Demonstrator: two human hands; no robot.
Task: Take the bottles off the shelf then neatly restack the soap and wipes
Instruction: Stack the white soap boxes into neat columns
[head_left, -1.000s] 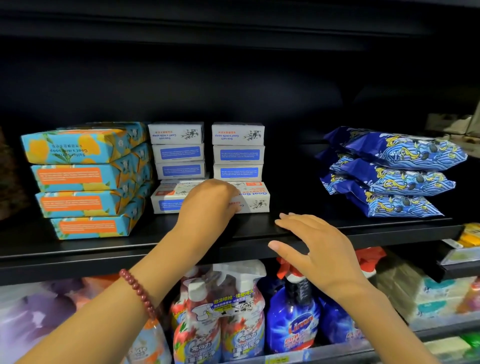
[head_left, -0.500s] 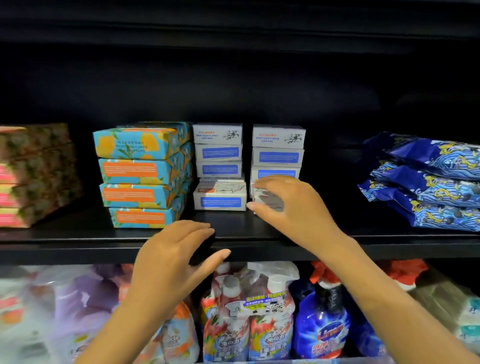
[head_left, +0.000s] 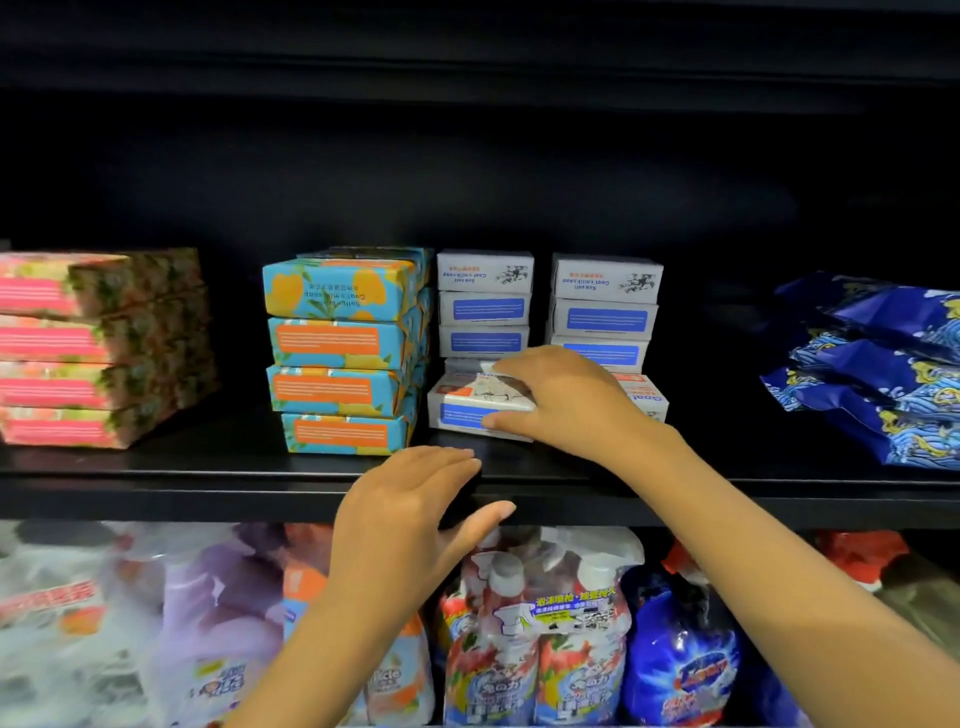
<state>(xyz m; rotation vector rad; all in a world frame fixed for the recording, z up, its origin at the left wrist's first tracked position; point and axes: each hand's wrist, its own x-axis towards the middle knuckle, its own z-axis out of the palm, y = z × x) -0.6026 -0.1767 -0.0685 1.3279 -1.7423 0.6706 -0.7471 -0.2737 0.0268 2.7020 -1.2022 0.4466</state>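
Note:
Two stacks of white soap boxes stand mid-shelf, the left stack (head_left: 484, 307) and the right stack (head_left: 605, 301). My right hand (head_left: 569, 400) grips the bottom white soap box (head_left: 470, 408) of the left stack, fingers over its top and thumb at its front; that box sits skewed and forward. Another bottom box (head_left: 645, 397) lies partly behind my wrist. My left hand (head_left: 410, 514) rests open on the shelf's front edge (head_left: 208, 493). Blue-and-orange soap boxes (head_left: 340, 353) are stacked just left. Blue wipes packs (head_left: 883, 364) are piled at the right.
Pink-and-green soap boxes (head_left: 93, 348) are stacked at the far left. On the lower shelf stand red-and-white spray bottles (head_left: 540, 634), a blue bottle (head_left: 685, 670) and purple bottles (head_left: 208, 623). A dark gap lies between the white boxes and the wipes.
My left hand left the bottom white boxes and dropped to the shelf edge. My right hand rose from the edge, touched the right bottom box, then moved left onto the left one. The view shifted left.

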